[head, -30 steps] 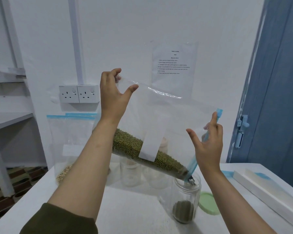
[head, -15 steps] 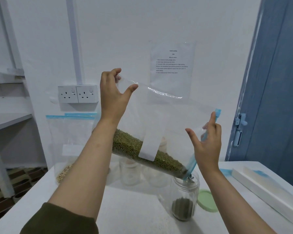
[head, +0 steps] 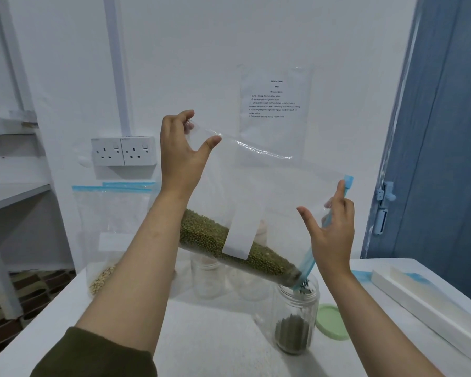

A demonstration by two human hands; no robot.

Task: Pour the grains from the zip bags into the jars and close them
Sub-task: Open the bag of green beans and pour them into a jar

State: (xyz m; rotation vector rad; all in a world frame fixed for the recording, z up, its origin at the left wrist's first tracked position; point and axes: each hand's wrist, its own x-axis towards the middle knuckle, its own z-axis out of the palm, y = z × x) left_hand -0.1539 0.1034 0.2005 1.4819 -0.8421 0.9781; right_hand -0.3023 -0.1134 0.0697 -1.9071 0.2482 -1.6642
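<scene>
Grain sits in a second bag leaning at the wall on the table's left, and beside it the left hand pinches the raised bottom corner of the tilted zip bag. Green beans lie along the bag's lower edge between the two hands, sliding toward the blue zip mouth over the open jar. Right hand holds that zip edge with curled fingers, thumb spread; a green lid lies just right of the jar.
</scene>
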